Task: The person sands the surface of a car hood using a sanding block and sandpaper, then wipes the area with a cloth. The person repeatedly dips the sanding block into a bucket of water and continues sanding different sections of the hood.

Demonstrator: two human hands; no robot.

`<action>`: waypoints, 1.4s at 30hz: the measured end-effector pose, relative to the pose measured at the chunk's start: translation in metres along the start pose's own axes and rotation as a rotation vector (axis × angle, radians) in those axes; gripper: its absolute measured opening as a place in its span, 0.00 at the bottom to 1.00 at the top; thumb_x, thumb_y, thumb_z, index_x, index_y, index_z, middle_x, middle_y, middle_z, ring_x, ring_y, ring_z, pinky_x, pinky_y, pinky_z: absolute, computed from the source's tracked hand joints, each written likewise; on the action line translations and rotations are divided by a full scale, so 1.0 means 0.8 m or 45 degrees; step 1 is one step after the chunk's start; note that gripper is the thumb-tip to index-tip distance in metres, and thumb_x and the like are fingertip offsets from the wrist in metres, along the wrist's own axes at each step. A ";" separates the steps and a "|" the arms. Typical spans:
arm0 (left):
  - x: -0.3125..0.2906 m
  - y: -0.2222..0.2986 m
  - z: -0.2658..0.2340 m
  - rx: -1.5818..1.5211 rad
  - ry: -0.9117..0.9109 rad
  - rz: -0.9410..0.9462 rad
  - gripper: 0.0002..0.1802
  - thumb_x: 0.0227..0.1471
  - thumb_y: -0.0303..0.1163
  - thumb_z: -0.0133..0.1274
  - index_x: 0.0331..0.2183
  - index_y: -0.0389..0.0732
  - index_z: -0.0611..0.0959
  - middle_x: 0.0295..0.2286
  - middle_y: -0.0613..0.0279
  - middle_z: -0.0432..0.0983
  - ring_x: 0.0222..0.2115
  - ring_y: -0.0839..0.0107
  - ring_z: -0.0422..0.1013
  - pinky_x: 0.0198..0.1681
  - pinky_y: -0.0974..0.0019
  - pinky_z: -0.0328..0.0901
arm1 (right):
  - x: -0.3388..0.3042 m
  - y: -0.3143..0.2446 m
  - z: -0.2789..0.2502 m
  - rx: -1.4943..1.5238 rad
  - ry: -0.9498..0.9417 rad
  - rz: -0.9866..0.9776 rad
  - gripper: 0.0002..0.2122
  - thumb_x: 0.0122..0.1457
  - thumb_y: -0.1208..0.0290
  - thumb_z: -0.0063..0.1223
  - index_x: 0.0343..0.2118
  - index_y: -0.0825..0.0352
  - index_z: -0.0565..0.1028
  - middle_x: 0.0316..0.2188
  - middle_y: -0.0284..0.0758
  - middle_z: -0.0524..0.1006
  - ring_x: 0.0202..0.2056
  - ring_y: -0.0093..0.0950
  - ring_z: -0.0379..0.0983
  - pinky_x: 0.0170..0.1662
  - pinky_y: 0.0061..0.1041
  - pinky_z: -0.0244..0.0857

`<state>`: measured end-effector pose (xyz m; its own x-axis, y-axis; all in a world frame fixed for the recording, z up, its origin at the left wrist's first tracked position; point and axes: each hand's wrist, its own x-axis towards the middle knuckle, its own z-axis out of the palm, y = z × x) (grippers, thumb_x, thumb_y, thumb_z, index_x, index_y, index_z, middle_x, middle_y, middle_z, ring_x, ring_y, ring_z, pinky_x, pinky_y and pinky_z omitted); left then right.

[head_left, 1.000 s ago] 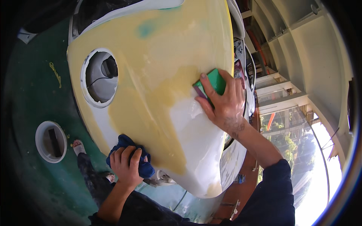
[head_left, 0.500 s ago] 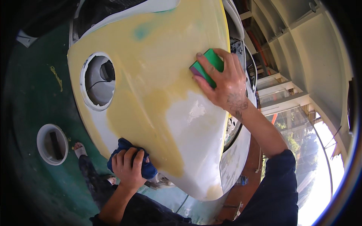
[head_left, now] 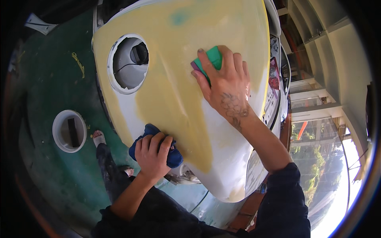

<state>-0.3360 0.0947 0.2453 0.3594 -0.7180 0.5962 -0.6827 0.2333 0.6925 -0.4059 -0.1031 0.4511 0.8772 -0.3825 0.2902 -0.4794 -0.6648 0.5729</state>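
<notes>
Green floor (head_left: 39, 87) beneath a yellow-and-white vehicle body panel (head_left: 178, 111), a white bucket (head_left: 59, 137) standing to its left.
Well apart, the person's right hand (head_left: 226, 85) and left hand (head_left: 154, 156) both grip: the left a bunched blue cloth (head_left: 174, 158) at the panel's near edge, the right a green block (head_left: 215, 57) on its yellow area.

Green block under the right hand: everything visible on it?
The green block has flat faces, with a purplish patch toward its left end. It looks foam-like, though the material is uncertain. It sits at an angle over a yellow area of the body panel, gripped by the right hand, which hides much of it.
</notes>
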 end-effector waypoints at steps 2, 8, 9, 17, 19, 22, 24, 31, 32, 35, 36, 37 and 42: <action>-0.002 -0.008 -0.005 -0.019 -0.001 0.019 0.20 0.50 0.30 0.60 0.48 0.46 0.82 0.42 0.60 0.78 0.38 0.56 0.73 0.40 0.52 0.64 | 0.000 -0.019 0.010 -0.014 0.017 0.057 0.23 0.58 0.57 0.67 0.56 0.58 0.79 0.50 0.44 0.75 0.42 0.39 0.71 0.41 0.36 0.66; -0.007 -0.017 -0.014 -0.022 0.019 -0.048 0.20 0.49 0.29 0.61 0.47 0.46 0.82 0.42 0.62 0.78 0.38 0.57 0.74 0.40 0.52 0.65 | -0.157 -0.079 -0.056 0.189 -0.265 0.144 0.26 0.58 0.57 0.68 0.60 0.55 0.80 0.54 0.51 0.73 0.39 0.43 0.72 0.39 0.40 0.67; -0.007 -0.016 -0.017 -0.033 0.002 -0.045 0.20 0.49 0.29 0.61 0.47 0.46 0.82 0.42 0.62 0.78 0.38 0.57 0.74 0.40 0.52 0.65 | -0.140 -0.078 -0.052 0.185 -0.213 0.132 0.25 0.58 0.58 0.67 0.59 0.56 0.80 0.53 0.50 0.73 0.39 0.42 0.71 0.39 0.40 0.67; -0.025 -0.026 -0.032 -0.009 0.072 -0.090 0.21 0.47 0.29 0.62 0.46 0.47 0.82 0.40 0.63 0.78 0.37 0.55 0.74 0.40 0.53 0.65 | -0.230 -0.098 -0.086 0.236 -0.323 0.220 0.28 0.52 0.57 0.73 0.57 0.58 0.83 0.57 0.53 0.72 0.41 0.43 0.73 0.44 0.39 0.70; -0.033 -0.022 -0.034 -0.020 0.058 -0.138 0.21 0.47 0.29 0.61 0.46 0.47 0.82 0.40 0.63 0.78 0.37 0.55 0.74 0.39 0.53 0.65 | -0.237 -0.091 -0.089 0.250 -0.320 0.174 0.28 0.51 0.57 0.73 0.57 0.58 0.83 0.56 0.52 0.73 0.40 0.41 0.73 0.41 0.38 0.69; -0.034 -0.020 -0.034 -0.017 0.063 -0.100 0.20 0.48 0.29 0.61 0.46 0.47 0.82 0.40 0.63 0.78 0.36 0.56 0.74 0.38 0.53 0.65 | -0.150 -0.079 -0.049 0.259 -0.185 0.122 0.26 0.54 0.59 0.71 0.57 0.56 0.82 0.54 0.49 0.73 0.38 0.40 0.71 0.39 0.39 0.67; -0.036 -0.011 -0.033 -0.023 0.060 -0.078 0.19 0.48 0.29 0.61 0.45 0.47 0.82 0.39 0.63 0.78 0.36 0.56 0.74 0.37 0.53 0.65 | -0.100 -0.067 -0.023 0.228 -0.049 0.114 0.26 0.54 0.59 0.71 0.58 0.56 0.81 0.54 0.50 0.73 0.37 0.41 0.70 0.39 0.39 0.67; -0.053 -0.006 -0.037 -0.076 0.012 -0.080 0.19 0.48 0.29 0.61 0.45 0.46 0.82 0.38 0.62 0.77 0.35 0.56 0.74 0.38 0.53 0.66 | -0.241 -0.074 -0.093 0.256 -0.306 0.103 0.25 0.54 0.57 0.72 0.56 0.56 0.84 0.56 0.51 0.73 0.39 0.40 0.73 0.41 0.38 0.69; -0.052 -0.006 -0.037 -0.092 0.000 -0.080 0.19 0.48 0.29 0.61 0.45 0.46 0.82 0.38 0.62 0.77 0.35 0.56 0.74 0.38 0.53 0.66 | -0.217 -0.070 -0.083 0.243 -0.285 0.058 0.25 0.54 0.57 0.72 0.56 0.56 0.83 0.56 0.51 0.73 0.38 0.39 0.73 0.40 0.38 0.69; -0.045 -0.001 -0.036 -0.112 -0.022 -0.054 0.17 0.52 0.30 0.61 0.46 0.46 0.81 0.39 0.60 0.78 0.36 0.55 0.74 0.38 0.52 0.66 | -0.096 -0.045 -0.035 0.142 -0.092 0.036 0.23 0.58 0.59 0.67 0.56 0.57 0.80 0.54 0.47 0.74 0.38 0.41 0.69 0.39 0.38 0.66; -0.044 0.000 -0.038 -0.124 -0.039 -0.033 0.16 0.54 0.31 0.61 0.46 0.45 0.81 0.39 0.59 0.78 0.37 0.55 0.74 0.38 0.51 0.66 | -0.078 -0.046 -0.027 0.157 -0.077 0.047 0.22 0.59 0.59 0.67 0.56 0.58 0.80 0.54 0.46 0.74 0.38 0.41 0.69 0.40 0.38 0.66; -0.044 0.001 -0.042 -0.119 -0.046 -0.033 0.16 0.55 0.31 0.60 0.46 0.45 0.81 0.39 0.59 0.79 0.37 0.54 0.74 0.38 0.51 0.66 | -0.090 -0.049 -0.033 0.141 -0.089 0.058 0.23 0.58 0.58 0.68 0.56 0.57 0.81 0.54 0.47 0.74 0.39 0.40 0.70 0.41 0.38 0.67; -0.036 -0.002 -0.057 -0.111 -0.084 -0.019 0.14 0.57 0.31 0.58 0.46 0.43 0.81 0.39 0.57 0.79 0.37 0.53 0.74 0.38 0.51 0.66 | -0.230 -0.079 -0.099 0.289 -0.330 0.059 0.25 0.51 0.52 0.73 0.54 0.52 0.85 0.58 0.51 0.75 0.39 0.36 0.76 0.41 0.35 0.71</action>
<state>-0.3160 0.1450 0.2452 0.3244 -0.7630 0.5591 -0.6187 0.2759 0.7356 -0.5348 0.0600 0.4219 0.8324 -0.5466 0.0913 -0.5379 -0.7573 0.3703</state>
